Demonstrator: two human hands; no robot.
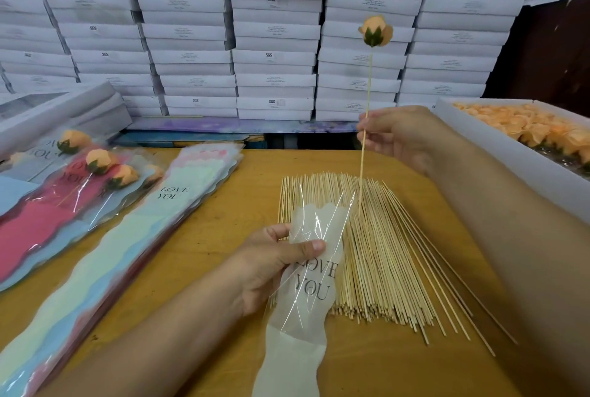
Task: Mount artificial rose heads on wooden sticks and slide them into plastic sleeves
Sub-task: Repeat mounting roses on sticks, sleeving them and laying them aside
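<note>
My right hand (pixel 396 138) pinches a wooden stick (pixel 367 100) held upright, with an orange rose head (pixel 376 31) mounted on its top. The stick's lower tip hangs just above the mouth of a white "LOVE YOU" plastic sleeve (pixel 308 288). My left hand (pixel 271 266) grips that sleeve near its top, thumb on its front, above the pile of loose wooden sticks (pixel 383 256) on the table.
A stack of unused sleeves (pixel 105 256) lies at left, beside finished sleeved roses (pixel 95 162). A white box of orange rose heads (pixel 523 128) stands at right. White cartons (pixel 274 33) are stacked along the back of the wooden table (pixel 223 237).
</note>
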